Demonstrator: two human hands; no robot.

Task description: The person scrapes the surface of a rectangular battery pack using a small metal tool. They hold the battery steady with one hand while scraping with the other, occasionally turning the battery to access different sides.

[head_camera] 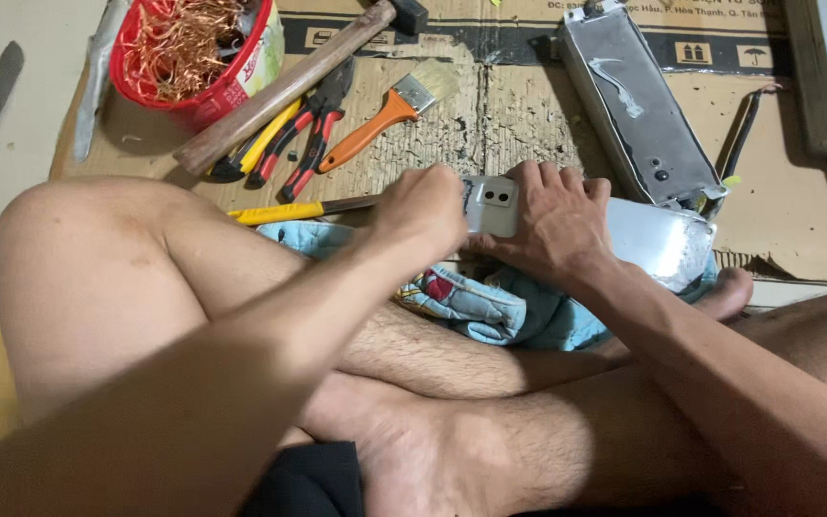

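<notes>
Both hands grip a small grey metal box [492,205] above a blue cloth [490,302], the left hand [423,211] clenched at its left end, the right hand [552,225] wrapped over its right side.

The grey housing [658,239] under the right hand [552,225] looks like smooth cast metal with a dull sheen, and it lies on a soft blue printed cloth [490,302]. The floor is covered by rough matt cardboard [519,115]. The hammer [284,88] has a worn wooden handle, the paintbrush [390,113] has a glossy orange handle, probably plastic, and the red plastic basket [217,91] holds shiny copper wire [179,43].
</notes>
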